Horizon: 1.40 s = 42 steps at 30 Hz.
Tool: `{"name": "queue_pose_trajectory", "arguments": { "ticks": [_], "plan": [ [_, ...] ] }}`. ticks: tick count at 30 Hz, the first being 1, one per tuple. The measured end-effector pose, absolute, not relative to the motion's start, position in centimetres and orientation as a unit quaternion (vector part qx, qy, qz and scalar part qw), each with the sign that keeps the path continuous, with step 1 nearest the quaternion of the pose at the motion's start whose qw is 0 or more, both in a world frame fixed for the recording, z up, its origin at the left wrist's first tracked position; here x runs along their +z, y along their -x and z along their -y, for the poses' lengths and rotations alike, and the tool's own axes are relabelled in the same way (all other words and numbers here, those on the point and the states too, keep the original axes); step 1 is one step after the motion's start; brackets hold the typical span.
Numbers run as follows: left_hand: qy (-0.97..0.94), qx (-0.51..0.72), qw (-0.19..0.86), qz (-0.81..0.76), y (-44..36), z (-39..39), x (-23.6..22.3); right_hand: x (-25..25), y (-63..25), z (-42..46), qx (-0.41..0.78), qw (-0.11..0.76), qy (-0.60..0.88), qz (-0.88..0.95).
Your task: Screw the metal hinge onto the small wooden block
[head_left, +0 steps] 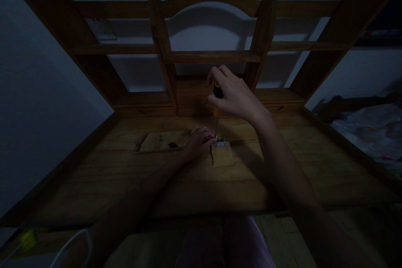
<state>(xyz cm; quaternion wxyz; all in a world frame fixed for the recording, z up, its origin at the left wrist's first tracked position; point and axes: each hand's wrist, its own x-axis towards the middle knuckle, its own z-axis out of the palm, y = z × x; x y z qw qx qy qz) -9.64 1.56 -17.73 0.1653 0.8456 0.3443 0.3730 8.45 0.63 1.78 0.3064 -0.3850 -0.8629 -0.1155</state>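
Observation:
My right hand [230, 94] is wrapped round the black and yellow handle of a screwdriver [216, 112], held upright. Its metal shaft points down to a small silver hinge [220, 143]. The hinge lies along the far edge of a small wooden block [222, 155] on the desk. My left hand [199, 141] is low beside the hinge, its fingertips pinched together at the screwdriver's tip. What sits between those fingertips is too small and dark to make out.
A longer wooden board [163, 141] with a dark mark and crumbs lies left of my left hand on the wooden desk [188, 188]. Behind rises a shelf unit [212, 56] with an arched top. White cloth [364, 127] shows at the right, a pale cable [73, 236] at lower left.

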Motion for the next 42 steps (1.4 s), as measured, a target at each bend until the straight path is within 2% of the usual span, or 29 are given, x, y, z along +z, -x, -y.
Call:
{"name": "queue_pose_trajectory", "arguments": {
  "ticks": [11, 20, 24, 29, 36, 38, 42],
  "plan": [
    [-0.851, 0.378, 0.134, -0.339, 9.4, -1.4, -17.8, 2.7, -8.5, -0.1, -0.124, 0.385, 0.350, 0.845],
    [-0.818, 0.412, 0.159, -0.369, 9.2, -1.0, -17.1, 4.1, -9.9, -0.1, -0.154, 0.456, 0.372, 0.793],
    [-0.808, 0.414, 0.187, -0.375, 9.0, -0.8, -16.7, 5.1, -11.4, 0.4, -0.183, 0.507, 0.374, 0.754],
    [-0.760, 0.429, 0.273, -0.405, 9.1, -0.9, -17.0, 5.5, -13.0, 0.4, -0.198, 0.518, 0.391, 0.735],
    [-0.707, 0.473, 0.358, -0.385, 9.2, -1.6, -18.4, 5.7, -13.7, 0.4, -0.214, 0.585, 0.332, 0.708],
    [-0.703, 0.478, 0.338, -0.404, 9.6, -2.1, -18.2, 5.7, -13.9, 0.8, -0.211, 0.585, 0.345, 0.703],
    [-0.702, 0.440, 0.227, -0.512, 13.6, -3.9, -15.4, 5.9, -14.7, 1.2, -0.199, 0.577, 0.363, 0.704]
  ]
}}
